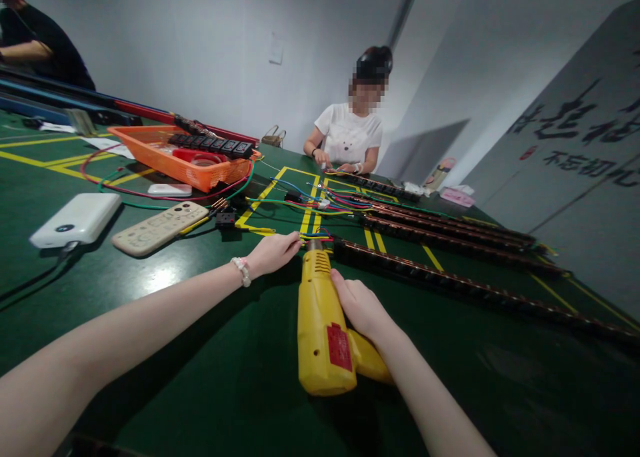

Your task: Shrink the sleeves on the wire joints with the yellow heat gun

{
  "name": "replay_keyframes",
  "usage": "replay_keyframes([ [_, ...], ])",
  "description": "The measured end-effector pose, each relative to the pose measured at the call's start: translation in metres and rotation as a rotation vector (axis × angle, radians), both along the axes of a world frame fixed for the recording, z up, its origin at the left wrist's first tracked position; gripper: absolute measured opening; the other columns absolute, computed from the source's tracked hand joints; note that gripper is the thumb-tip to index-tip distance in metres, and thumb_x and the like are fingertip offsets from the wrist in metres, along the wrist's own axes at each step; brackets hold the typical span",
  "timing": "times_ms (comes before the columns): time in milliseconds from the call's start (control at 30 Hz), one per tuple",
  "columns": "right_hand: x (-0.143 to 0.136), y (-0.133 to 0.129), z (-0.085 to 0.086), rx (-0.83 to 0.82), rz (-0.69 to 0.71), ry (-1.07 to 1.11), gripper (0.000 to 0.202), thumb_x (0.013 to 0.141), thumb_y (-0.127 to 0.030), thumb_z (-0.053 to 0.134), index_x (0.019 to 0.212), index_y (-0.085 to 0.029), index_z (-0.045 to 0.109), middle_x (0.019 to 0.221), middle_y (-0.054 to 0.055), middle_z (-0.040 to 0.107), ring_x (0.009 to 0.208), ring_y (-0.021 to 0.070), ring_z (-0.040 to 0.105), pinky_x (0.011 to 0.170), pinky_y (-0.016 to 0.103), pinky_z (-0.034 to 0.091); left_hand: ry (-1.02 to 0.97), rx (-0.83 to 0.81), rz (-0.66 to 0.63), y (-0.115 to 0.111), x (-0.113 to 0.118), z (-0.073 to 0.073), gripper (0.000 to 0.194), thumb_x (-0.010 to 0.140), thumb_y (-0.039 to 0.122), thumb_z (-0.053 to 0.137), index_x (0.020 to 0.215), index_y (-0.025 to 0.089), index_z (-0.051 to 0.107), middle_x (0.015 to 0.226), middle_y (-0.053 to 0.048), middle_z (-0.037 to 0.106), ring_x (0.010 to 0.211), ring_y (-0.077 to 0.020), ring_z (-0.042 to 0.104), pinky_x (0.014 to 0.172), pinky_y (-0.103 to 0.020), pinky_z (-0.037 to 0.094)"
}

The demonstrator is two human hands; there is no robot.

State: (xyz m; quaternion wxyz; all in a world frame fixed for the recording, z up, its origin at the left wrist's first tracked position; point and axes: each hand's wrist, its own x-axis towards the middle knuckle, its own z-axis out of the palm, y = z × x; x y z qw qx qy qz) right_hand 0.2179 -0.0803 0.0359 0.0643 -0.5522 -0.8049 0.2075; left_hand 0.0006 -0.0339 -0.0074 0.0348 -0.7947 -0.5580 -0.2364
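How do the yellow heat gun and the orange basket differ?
The yellow heat gun is held in the right hand; the orange basket rests on the green table. The heat gun has a pistol shape and red label, whereas the basket is open-topped and holds black pieces. The heat gun is nearer the camera than the basket. Both are brightly coloured.

The dark green tabletop [225, 390] is smooth and semi-glossy, throwing back a bright patch of light. The yellow pistol-shaped hot-air gun [320, 310] has a smooth, hard plastic body, slotted near its metal nozzle [315, 245]. The boxy white power bank [83, 217] looks like glossy plastic, the long beige handset [160, 229] duller plastic. Towards the table's far edge, the oblong orange basket [227, 172] is perforated plastic. The long dark strip [430, 272] carries a coppery metallic gleam.
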Motion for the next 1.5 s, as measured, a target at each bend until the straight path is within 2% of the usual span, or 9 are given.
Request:
replay_keyframes([
  [200,-0.010,-0.011,0.003,-0.001,0.114,-0.038,0.076,0.088,-0.058,0.000,0.077,-0.016,0.062,0.077,0.011,0.063,0.073,0.0200,0.058,0.063,0.028,0.034,-0.039,-0.012,-0.052,-0.001,-0.003,0.002,0.029,0.092,0.031,0.023,0.086,0.019,0.049,0.072,-0.002,0.060,0.065,-0.0150,0.056,0.055,-0.023,0.032],
  [567,-0.008,-0.008,0.005,-0.037,0.109,-0.030,0.078,0.084,-0.064,0.001,0.071,-0.018,0.061,0.081,0.010,0.065,0.071,0.0190,0.058,0.063,0.027,0.035,-0.016,-0.053,-0.028,0.000,-0.003,0.001,0.032,0.091,0.034,0.022,0.088,0.020,0.051,0.074,-0.004,0.061,0.066,-0.0161,0.057,0.057,-0.024,0.034],
  [800,0.003,0.007,0.003,0.005,0.033,-0.063,0.078,0.085,-0.063,0.001,0.083,-0.016,0.063,0.086,0.012,0.063,0.080,0.0222,0.058,0.065,0.028,0.036,-0.017,-0.090,0.000,0.004,-0.004,-0.002,0.034,0.090,0.034,0.023,0.087,0.019,0.054,0.073,-0.005,0.062,0.067,-0.0179,0.059,0.057,-0.025,0.036],
  [1167,0.025,0.020,0.004,0.009,-0.135,-0.015,0.075,0.084,-0.065,0.007,0.077,-0.016,0.063,0.085,0.012,0.065,0.077,0.0230,0.058,0.064,0.030,0.037,-0.017,-0.090,-0.016,0.003,-0.004,0.000,0.033,0.090,0.033,0.025,0.084,0.018,0.054,0.073,-0.004,0.061,0.065,-0.0163,0.057,0.054,-0.024,0.033],
  [1367,0.023,0.020,0.005,0.006,-0.155,-0.027,0.073,0.085,-0.064,0.009,0.076,-0.015,0.063,0.084,0.012,0.064,0.077,0.0242,0.058,0.065,0.031,0.037,-0.051,-0.105,-0.047,0.002,-0.005,0.001,0.038,0.091,0.035,0.020,0.085,0.018,0.054,0.075,-0.005,0.061,0.068,-0.0177,0.058,0.058,-0.026,0.036],
  [1500,0.021,0.019,0.004,-0.003,-0.119,0.003,0.072,0.086,-0.061,0.009,0.078,-0.015,0.063,0.085,0.012,0.064,0.078,0.0233,0.058,0.066,0.031,0.038,-0.056,-0.104,-0.052,0.002,-0.005,0.001,0.043,0.092,0.038,0.017,0.085,0.018,0.054,0.075,-0.005,0.061,0.068,-0.0176,0.058,0.059,-0.026,0.037],
])
